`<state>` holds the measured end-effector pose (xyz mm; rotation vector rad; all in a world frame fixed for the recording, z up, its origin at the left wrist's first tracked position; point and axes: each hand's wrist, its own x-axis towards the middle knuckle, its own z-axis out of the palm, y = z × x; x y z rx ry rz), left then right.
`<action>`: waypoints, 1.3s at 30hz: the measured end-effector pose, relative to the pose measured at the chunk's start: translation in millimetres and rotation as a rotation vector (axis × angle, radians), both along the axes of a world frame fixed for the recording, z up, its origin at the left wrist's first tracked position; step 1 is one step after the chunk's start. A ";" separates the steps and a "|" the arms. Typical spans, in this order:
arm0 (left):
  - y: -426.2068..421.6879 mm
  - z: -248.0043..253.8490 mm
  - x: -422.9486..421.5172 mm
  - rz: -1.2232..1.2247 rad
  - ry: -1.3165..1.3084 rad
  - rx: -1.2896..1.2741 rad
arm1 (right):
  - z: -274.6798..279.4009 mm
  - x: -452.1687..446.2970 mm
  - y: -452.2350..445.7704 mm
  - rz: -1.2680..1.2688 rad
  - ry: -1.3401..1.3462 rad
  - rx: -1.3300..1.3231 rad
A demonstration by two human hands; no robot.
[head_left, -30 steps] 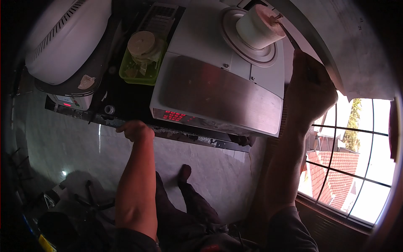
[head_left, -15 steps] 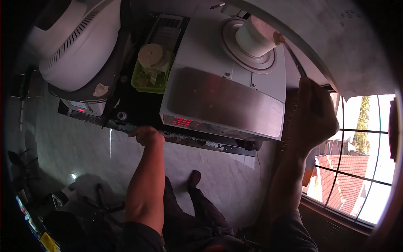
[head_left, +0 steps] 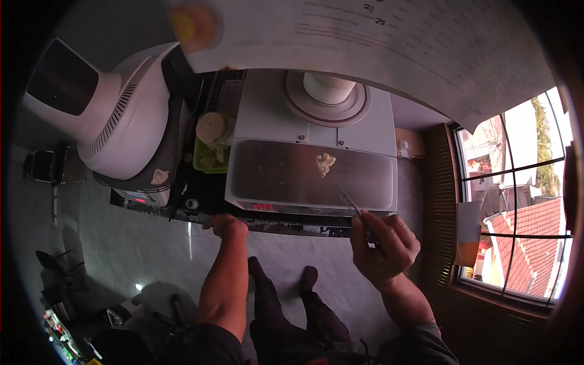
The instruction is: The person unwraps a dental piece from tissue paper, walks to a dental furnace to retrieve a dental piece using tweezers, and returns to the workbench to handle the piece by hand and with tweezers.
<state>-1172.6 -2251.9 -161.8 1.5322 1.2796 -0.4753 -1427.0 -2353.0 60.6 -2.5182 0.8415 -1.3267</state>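
Note:
My right hand (head_left: 389,243) is closed around a slim metal tool (head_left: 348,199), its thin end pointing up and left over a brushed metal panel (head_left: 261,173). A crumbly cream-coloured lump (head_left: 325,163) lies on that panel, a short way from the tool's tip. The panel forms the sloping front of a grey machine (head_left: 261,109). Behind it, a white cylinder (head_left: 328,88) stands on a round plate (head_left: 295,100); a sheet hides its top. My left hand (head_left: 227,225) is closed over the front edge of the dark table (head_left: 280,230).
A green tray (head_left: 199,159) with a round pale block stands left of the machine. Farther left is a white rounded appliance (head_left: 131,128) with a pale scrap (head_left: 159,176) on its base. A printed sheet (head_left: 365,48) hangs overhead. A barred window (head_left: 517,201) is at right.
My right hand has come down and left from the cylinder, bringing the tool over the panel. A cream lump now lies there. My view has shifted; my left hand stays at the table edge.

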 end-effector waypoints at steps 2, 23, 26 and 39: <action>6.0 -27.9 4.9 -0.017 -0.017 0.012 | -8.7 -2.9 2.1 0.025 -0.002 -0.016; 15.0 -54.8 18.1 -1.174 0.292 0.533 | -43.8 -15.7 10.3 0.117 -0.076 0.000; 11.5 -41.0 15.9 -2.466 0.698 1.151 | -46.0 -17.8 11.6 0.114 -0.074 0.011; 0.1 -21.6 8.0 -2.551 0.684 1.250 | -46.1 -16.8 15.4 0.083 -0.107 0.084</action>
